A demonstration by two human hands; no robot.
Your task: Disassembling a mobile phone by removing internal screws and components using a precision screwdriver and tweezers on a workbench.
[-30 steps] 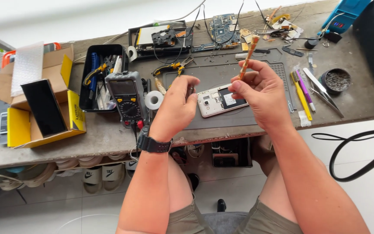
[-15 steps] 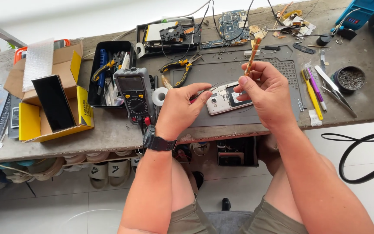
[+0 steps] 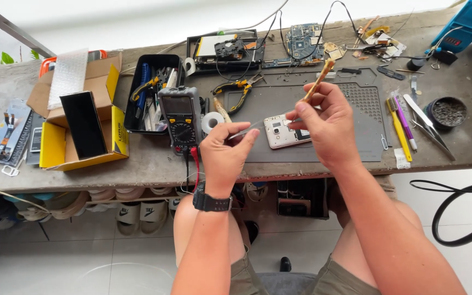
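Since half a second ago the two hands have drawn slightly apart, and the thin clear strip (image 3: 258,128) between them now shows its length. At the far left of the tabletop (image 3: 137,169) an open yellow cardboard box (image 3: 77,136) stands, then a black tray of tools (image 3: 151,90) and a multimeter (image 3: 180,117), well clear of the work. The left hand (image 3: 226,155) is closed narrow, thumb and forefinger pinching the strip's near end. From that hand the strip runs toward two o'clock, its long axis slanting up to the right, where it reaches the opened white phone (image 3: 286,131) lying flat on the grey work mat (image 3: 356,136). The phone sits just at two o'clock of the left hand and at nine o'clock of the right hand (image 3: 328,128), whose fingertips touch its right edge; the right hand is nearer. That hand also grips a wooden-handled tool (image 3: 319,81) pointing to one o'clock. Further right lie tweezers (image 3: 427,123).
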